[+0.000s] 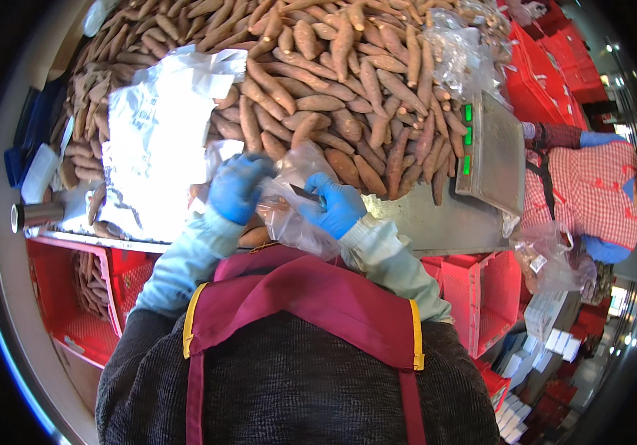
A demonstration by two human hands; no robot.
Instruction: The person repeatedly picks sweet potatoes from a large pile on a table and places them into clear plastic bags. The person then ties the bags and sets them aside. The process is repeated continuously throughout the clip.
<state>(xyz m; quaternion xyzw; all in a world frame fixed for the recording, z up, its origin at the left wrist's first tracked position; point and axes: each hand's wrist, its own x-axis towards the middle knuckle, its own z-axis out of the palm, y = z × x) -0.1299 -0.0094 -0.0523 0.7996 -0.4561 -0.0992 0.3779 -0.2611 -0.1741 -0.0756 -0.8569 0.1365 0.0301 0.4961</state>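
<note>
My right hand (335, 208), in a blue glove, is closed around a small dark, flat tool (306, 193) whose kind I cannot make out. Just left of it is my left hand (238, 187), also blue-gloved, its fingers smeared by motion. A clear plastic bag (302, 231) lies between and below both hands, against the maroon apron (311, 285). Whether the left fingers grip the bag cannot be seen. Beyond the hands spreads a large heap of sweet potatoes (340, 122).
Bright silvery sheeting (157, 141) covers the heap's left part. To the right stand a weighing scale (498, 159) with green displays and a person in a checked apron (589, 189). Red crates (74, 341) sit below the table edge. More clear bags (455, 59) lie at the back right.
</note>
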